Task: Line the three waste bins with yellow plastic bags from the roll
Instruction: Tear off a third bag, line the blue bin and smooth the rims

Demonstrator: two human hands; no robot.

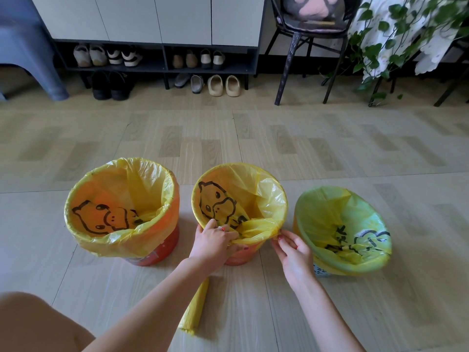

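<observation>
From the head view we see three bins on the floor (330,153), each lined with a yellow bag; our left hand (215,240) grips the middle bin's bag (256,231) at the near rim; our right hand (291,250) pinches its edge. The roll (194,308) lies on the floor under the left forearm; the printing on the bags shows bear faces, and the marks in the right bin (365,270) cannot be read.
</observation>
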